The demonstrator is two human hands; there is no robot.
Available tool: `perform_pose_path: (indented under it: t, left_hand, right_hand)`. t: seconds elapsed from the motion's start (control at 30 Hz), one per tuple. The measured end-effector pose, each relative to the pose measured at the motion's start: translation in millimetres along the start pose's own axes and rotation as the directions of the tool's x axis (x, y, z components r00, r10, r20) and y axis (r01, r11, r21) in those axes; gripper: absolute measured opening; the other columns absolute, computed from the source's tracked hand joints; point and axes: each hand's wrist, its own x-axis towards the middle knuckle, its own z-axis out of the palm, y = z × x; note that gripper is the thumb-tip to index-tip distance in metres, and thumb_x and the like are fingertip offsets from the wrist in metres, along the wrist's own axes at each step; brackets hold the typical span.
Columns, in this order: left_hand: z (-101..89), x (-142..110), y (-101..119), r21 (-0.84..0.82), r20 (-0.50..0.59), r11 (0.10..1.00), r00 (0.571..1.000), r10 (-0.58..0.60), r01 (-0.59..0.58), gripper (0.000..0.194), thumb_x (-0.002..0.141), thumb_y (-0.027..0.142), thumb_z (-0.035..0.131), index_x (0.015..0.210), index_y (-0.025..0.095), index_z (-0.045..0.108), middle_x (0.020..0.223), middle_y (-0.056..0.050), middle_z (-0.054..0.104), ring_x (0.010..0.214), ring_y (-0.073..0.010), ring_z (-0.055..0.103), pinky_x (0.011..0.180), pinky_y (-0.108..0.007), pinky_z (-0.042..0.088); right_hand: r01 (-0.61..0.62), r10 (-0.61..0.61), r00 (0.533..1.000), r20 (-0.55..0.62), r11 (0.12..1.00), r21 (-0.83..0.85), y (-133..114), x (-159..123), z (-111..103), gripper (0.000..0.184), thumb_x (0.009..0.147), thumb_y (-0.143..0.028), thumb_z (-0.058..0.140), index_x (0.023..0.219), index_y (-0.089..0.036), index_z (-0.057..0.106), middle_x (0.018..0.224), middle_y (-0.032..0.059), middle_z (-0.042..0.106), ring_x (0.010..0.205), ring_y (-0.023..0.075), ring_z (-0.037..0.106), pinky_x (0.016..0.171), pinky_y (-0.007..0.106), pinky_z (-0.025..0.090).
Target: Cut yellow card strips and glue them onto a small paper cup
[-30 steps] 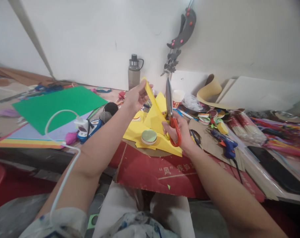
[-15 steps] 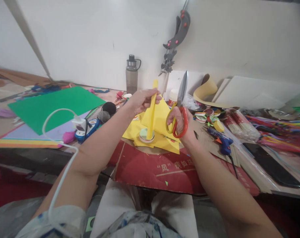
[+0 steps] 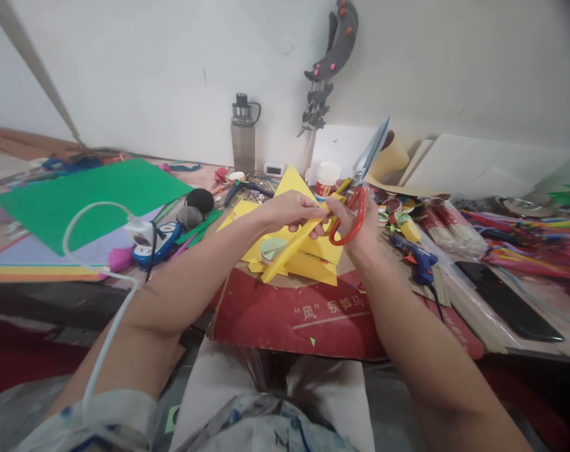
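Two hands [image 3: 290, 210], one yellow strip [image 3: 292, 248]

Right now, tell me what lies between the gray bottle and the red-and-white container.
In the head view, a small white device and, nearer the camera, the yellow paper's peak.

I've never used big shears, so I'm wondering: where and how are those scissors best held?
Probably by the red loop, coming from the near right. On these scissors that end faces back toward the person, while the blades point up and away, so the approach stays clear of their edges. The right hand holds that end.
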Motion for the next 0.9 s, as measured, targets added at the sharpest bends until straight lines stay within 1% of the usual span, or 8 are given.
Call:
perform_pose_path:
  t: [0.17,0.3,0.43,0.57,0.63,0.77,0.83,0.9]
  left_hand:
    - [5.1,-0.3,-0.6,0.055,0.036,0.996,0.997,-0.068,0.066,0.019,0.083,0.033,0.078,0.075,0.016,0.079,0.072,-0.010,0.078,0.050,-0.0097,0.060,0.041,-0.019,0.025]
    - [7.2,-1.2,-1.1,0.094,0.081,0.990,0.990,-0.112,0.104,0.015,0.078,0.032,0.080,0.073,0.018,0.080,0.075,-0.010,0.079,0.053,-0.0116,0.063,0.040,-0.019,0.024]
    - [9.5,-3.6,0.8,0.122,0.129,0.986,0.983,-0.128,0.112,0.015,0.074,0.029,0.084,0.064,0.018,0.077,0.072,-0.009,0.078,0.045,-0.0096,0.056,0.039,-0.021,0.022]
    - [11.7,-5.1,4.8,0.147,0.199,0.971,0.956,-0.214,0.187,0.020,0.066,0.027,0.090,0.060,0.018,0.073,0.067,-0.008,0.076,0.049,-0.0130,0.064,0.041,-0.019,0.022]
    - [10.0,-5.3,5.9,0.172,0.231,0.963,0.942,-0.245,0.208,0.021,0.064,0.028,0.091,0.060,0.018,0.073,0.070,-0.010,0.077,0.054,-0.0166,0.070,0.042,-0.019,0.023]
    - [-2.1,-5.8,4.6,0.231,0.266,0.951,0.926,-0.266,0.207,0.021,0.063,0.035,0.092,0.067,0.019,0.079,0.078,-0.013,0.080,0.070,-0.0242,0.077,0.043,-0.021,0.032]
    - [-10.5,-5.5,1.9,0.243,0.313,0.955,0.917,-0.245,0.172,0.032,0.067,0.048,0.089,0.081,0.021,0.083,0.089,-0.014,0.082,0.079,-0.0246,0.077,0.049,-0.023,0.041]
    - [-17.3,-4.3,-1.7,0.233,0.387,0.967,0.902,-0.194,0.108,0.050,0.075,0.066,0.078,0.098,0.022,0.084,0.101,-0.013,0.082,0.087,-0.0228,0.075,0.062,-0.026,0.050]
  right_hand:
    - [0.011,-0.002,0.982,-0.187,0.999,0.045,11.2,17.0,-13.5,0.037,0.073,-0.034,0.080,0.104,-0.023,0.064,0.093,0.0010,0.067,0.081,0.0173,0.068,0.068,0.032,0.058]
    - [0.070,-0.036,0.946,-0.321,0.993,0.096,19.9,35.1,-29.4,0.030,0.071,-0.029,0.078,0.095,-0.024,0.060,0.091,-0.0022,0.063,0.084,0.0157,0.069,0.073,0.030,0.059]
    - [0.125,-0.053,0.915,-0.401,0.980,0.156,29.6,51.6,-46.1,0.028,0.072,-0.027,0.074,0.093,-0.026,0.056,0.088,-0.0052,0.061,0.079,0.0136,0.068,0.069,0.028,0.060]
    - [0.136,-0.015,0.882,-0.471,0.965,0.222,35.5,63.6,-61.4,0.029,0.070,-0.023,0.070,0.089,-0.027,0.049,0.087,-0.0044,0.060,0.076,0.0132,0.067,0.070,0.029,0.060]
    - [0.140,-0.015,0.882,-0.471,0.963,0.232,37.2,67.2,-68.1,0.030,0.070,-0.023,0.071,0.088,-0.027,0.047,0.085,-0.0032,0.059,0.080,0.0152,0.066,0.073,0.030,0.059]
    - [0.117,-0.044,0.919,-0.391,0.979,0.166,36.0,69.2,-72.8,0.024,0.080,-0.034,0.071,0.088,-0.028,0.049,0.082,-0.0025,0.058,0.086,0.0185,0.065,0.075,0.033,0.059]
    - [0.081,0.008,0.924,-0.383,0.973,0.216,32.1,67.8,-68.4,0.022,0.080,-0.035,0.071,0.088,-0.027,0.052,0.083,-0.0035,0.058,0.082,0.0167,0.065,0.073,0.033,0.059]
    - [0.050,0.064,0.928,-0.366,0.954,0.295,26.6,64.7,-60.6,0.023,0.076,-0.032,0.073,0.087,-0.025,0.055,0.082,-0.0049,0.058,0.076,0.0142,0.065,0.069,0.031,0.059]
